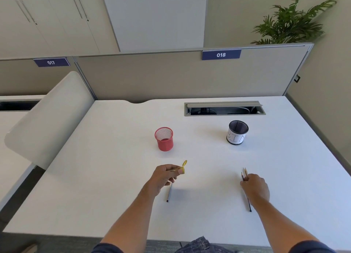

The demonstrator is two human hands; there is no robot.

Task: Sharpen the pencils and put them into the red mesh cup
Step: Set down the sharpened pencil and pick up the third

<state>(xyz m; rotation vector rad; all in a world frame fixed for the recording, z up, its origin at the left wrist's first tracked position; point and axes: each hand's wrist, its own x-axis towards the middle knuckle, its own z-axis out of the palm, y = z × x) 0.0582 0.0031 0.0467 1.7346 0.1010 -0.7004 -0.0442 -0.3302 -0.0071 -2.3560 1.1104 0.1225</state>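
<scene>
White desk [114, 176] fills the head view, closed off at the back by a grey partition bearing the plates 017 and 018, with an open cable tray [224, 109] set into the far edge and a potted plant [290, 22] beyond the corner. Standing toward the middle is the red mesh cup [164, 139], which looks empty; well to its right is a black mesh cup [237, 132] wrapped in a paper label. Nearer the person, the left hand [164, 176] is closed around a yellow sharpener [183, 167] and seemingly a pencil [168, 192] as well, whose shaft slants down to the desk below the fist. Well apart from it, the right hand [255, 188] is curled over two more pencils [244, 173] lying side by side, tips pointing away; whether the fingers actually pinch them or only rest on them I cannot tell. The step in hand seems to be picking a pencil to sharpen. To do it well, I would separate a single pencil with thumb and forefinger, lift it clear of its neighbour, line its tip with the sharpener's hole, and turn it with light steady pressure so the lead does not snap.
</scene>
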